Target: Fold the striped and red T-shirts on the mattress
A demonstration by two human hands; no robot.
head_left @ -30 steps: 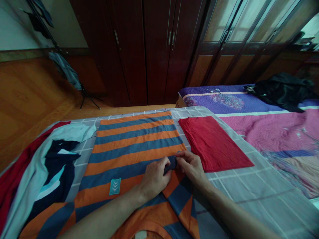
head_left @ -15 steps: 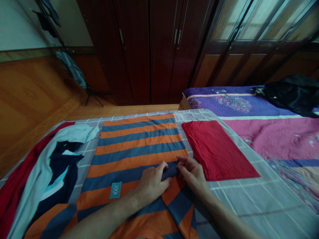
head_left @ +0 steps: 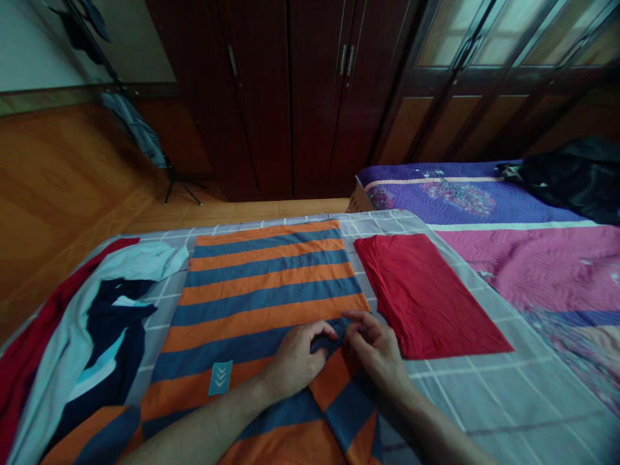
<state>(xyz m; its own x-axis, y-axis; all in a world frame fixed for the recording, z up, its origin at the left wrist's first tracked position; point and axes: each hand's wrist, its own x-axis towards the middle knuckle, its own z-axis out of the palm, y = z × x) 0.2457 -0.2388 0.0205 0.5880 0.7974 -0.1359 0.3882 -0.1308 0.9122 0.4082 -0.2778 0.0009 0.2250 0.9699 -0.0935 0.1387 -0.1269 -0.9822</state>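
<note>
An orange and blue striped shirt (head_left: 261,310) lies spread in front of me, with a small light-blue patch (head_left: 220,378) on it. At its right side my left hand (head_left: 303,355) curls its thumb and index finger around a bit of the fabric. Close beside it, my right hand (head_left: 375,345) pinches the shirt's right edge, fingers bent. Below both hands the striped sleeve (head_left: 346,400) lies folded inward over the body. The shirt's lower part runs out of view under my forearms.
A folded red garment (head_left: 431,297) lies just right of the shirt. To the left are a heaped pale garment (head_left: 111,278), a navy one (head_left: 123,329) and a red one (head_left: 29,342). A checked sheet (head_left: 465,387) covers this bed; a second bed (head_left: 542,258) stands at right.
My left index finger has stretched right toward the right hand, its thumb pulling back slightly. The right hand has shifted little. The view has tilted slightly.
</note>
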